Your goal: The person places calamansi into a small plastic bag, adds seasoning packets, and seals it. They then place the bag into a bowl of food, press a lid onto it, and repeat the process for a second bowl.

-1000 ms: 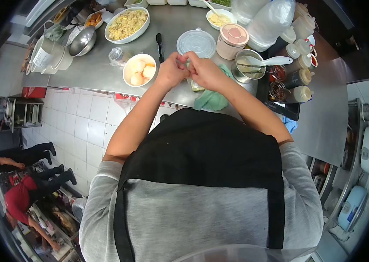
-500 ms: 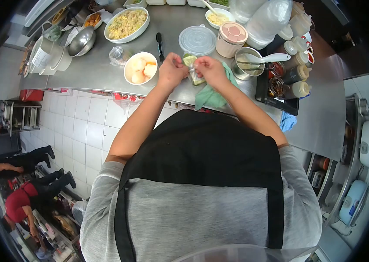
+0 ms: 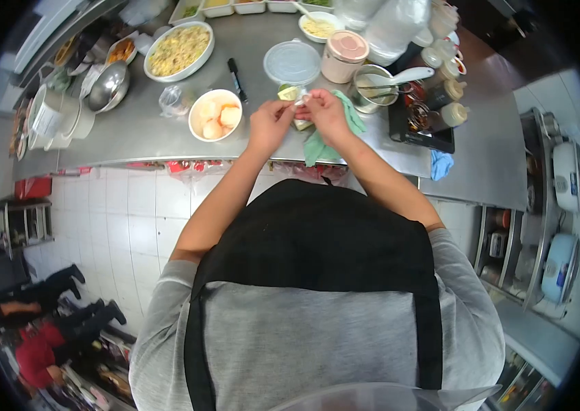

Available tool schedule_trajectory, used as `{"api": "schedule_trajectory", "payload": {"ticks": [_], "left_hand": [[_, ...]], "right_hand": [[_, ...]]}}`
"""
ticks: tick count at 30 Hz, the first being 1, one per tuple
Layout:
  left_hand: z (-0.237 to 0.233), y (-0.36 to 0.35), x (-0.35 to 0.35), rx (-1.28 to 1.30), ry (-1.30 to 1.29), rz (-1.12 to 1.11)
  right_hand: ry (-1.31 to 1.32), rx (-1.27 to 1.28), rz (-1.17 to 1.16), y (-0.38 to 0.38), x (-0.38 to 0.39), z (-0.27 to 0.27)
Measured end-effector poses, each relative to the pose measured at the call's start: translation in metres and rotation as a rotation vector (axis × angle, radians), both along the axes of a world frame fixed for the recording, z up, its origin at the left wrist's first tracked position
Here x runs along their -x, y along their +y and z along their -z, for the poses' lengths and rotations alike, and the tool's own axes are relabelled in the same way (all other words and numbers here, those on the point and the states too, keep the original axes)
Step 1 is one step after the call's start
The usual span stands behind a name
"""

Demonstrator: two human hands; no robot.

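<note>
My left hand (image 3: pixel 271 123) and my right hand (image 3: pixel 326 115) meet over the counter, thumbs and fingers pinched on the top of a small clear plastic bag (image 3: pixel 301 125) with pale green contents. The fingers partly hide the bag. Just left of my left hand stands a white bowl (image 3: pixel 195 127) of rounded, pale orange-white pieces. A green cloth (image 3: pixel 323 148) lies under my right wrist. Beyond the hands is a translucent round lid (image 3: pixel 292 63), with a black marker (image 3: pixel 236 79) to its left.
A pink-lidded container (image 3: pixel 345 55) and a metal cup (image 3: pixel 372 104) with a white spoon (image 3: pixel 413 74) stand at right, beside a black tray (image 3: pixel 420 139) of sauce bottles. A large bowl (image 3: pixel 199 67) of fried rice and a metal bowl (image 3: pixel 109 87) are at left. Two people are behind, lower left.
My hands have drawn closer together, and the fingers now meet at the top of the bag. The whole view has shifted, so the counter things appear further left.
</note>
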State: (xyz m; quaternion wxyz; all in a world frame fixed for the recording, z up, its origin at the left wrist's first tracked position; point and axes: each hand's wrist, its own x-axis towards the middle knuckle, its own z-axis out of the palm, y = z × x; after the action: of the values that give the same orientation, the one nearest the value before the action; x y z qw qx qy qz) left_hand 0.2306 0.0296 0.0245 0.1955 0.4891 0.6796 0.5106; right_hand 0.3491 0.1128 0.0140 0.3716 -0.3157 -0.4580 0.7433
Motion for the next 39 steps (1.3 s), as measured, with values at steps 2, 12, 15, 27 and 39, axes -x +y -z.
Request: {"api": "schedule_trajectory", "payload": {"ticks": [2, 12, 15, 27, 39], "left_hand": [[0.008, -0.003, -0.001, -0.034, 0.094, -0.013], [0.018, 0.001, -0.022, -0.242, 0.117, 0.094], [0.014, 0.001, -0.016, -0.343, 0.277, 0.074], [-0.037, -0.018, -0.028, -0.219, 0.366, 0.111], [0.028, -0.008, -0.024, -0.173, 0.221, -0.080]], "right_hand": [[0.005, -0.042, 0.034, -0.011, -0.003, -0.001], [0.032, -0.236, 0.053, -0.043, -0.011, -0.027], [0.076, -0.320, 0.087, -0.045, -0.006, -0.055], [0.116, -0.367, -0.098, -0.041, -0.029, -0.091], [0.092, -1.162, -0.273, -0.007, -0.112, -0.181]]}}
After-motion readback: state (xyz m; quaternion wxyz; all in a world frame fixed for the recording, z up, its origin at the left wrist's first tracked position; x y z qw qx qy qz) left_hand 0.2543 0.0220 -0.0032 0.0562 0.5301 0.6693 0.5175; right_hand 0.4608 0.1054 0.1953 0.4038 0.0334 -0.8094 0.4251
